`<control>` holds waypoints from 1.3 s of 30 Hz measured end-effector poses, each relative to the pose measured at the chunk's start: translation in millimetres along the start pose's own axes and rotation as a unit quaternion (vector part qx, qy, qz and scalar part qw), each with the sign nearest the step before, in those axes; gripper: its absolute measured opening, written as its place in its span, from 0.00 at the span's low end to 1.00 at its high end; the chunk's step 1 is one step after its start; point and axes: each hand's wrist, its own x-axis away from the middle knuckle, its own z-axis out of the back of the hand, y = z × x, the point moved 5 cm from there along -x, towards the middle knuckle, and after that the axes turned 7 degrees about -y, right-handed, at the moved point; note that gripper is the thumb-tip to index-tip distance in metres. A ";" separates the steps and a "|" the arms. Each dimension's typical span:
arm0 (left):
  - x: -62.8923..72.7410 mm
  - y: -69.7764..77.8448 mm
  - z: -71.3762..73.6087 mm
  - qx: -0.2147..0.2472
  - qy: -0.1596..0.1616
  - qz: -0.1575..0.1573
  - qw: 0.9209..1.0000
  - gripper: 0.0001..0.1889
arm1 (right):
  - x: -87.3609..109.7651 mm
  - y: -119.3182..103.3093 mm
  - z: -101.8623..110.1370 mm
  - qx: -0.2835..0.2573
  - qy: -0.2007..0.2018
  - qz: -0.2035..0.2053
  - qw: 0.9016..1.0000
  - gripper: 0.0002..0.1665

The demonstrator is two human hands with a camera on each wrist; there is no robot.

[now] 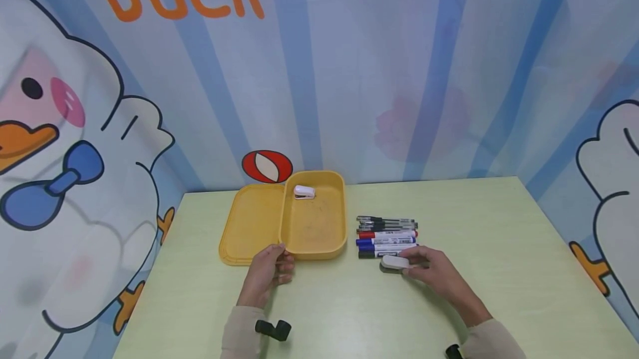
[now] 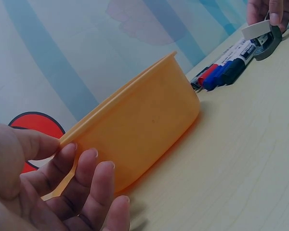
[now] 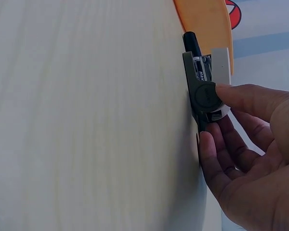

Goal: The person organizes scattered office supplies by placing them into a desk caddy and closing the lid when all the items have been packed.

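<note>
Between thumb and fingertips, my right hand [image 1: 436, 271] pinches a white and dark grey stapler [image 1: 395, 263] at its rear end, just in front of a row of markers [image 1: 387, 241]. The right wrist view shows the thumb on the side of this stapler [image 3: 206, 96]. At the near left corner of a yellow plastic box [image 1: 313, 220], my left hand [image 1: 269, 273] pinches the rim with thumb and index finger. Its other fingers are spread loosely beside the wall of the box [image 2: 144, 130]. A small white stapler [image 1: 304, 192] lies inside the box, near the back.
Left of the box lies its open yellow lid [image 1: 252, 226]. Several black pens [image 1: 386, 222] are lined up behind the red, blue and black markers. A printed curtain [image 1: 349, 70] rises along the back edge of the pale table [image 1: 469, 220].
</note>
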 end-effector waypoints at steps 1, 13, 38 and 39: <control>0.0 0.0 0.1 0.000 0.000 0.000 1.000 0.17 | -0.5 0.5 0.1 0.001 0.001 -0.001 1.000 0.20; 0.7 1.4 0.3 0.007 0.001 -0.001 1.000 0.17 | -1.4 2.5 1.0 0.006 0.006 -0.006 1.000 0.19; -3.2 -2.5 1.3 0.010 0.005 -0.006 1.000 0.16 | -0.8 1.8 0.5 0.011 0.004 0.007 1.000 0.19; -3.0 -2.4 1.3 0.010 0.005 -0.006 1.000 0.16 | -0.4 1.6 0.3 0.010 0.004 0.008 1.000 0.19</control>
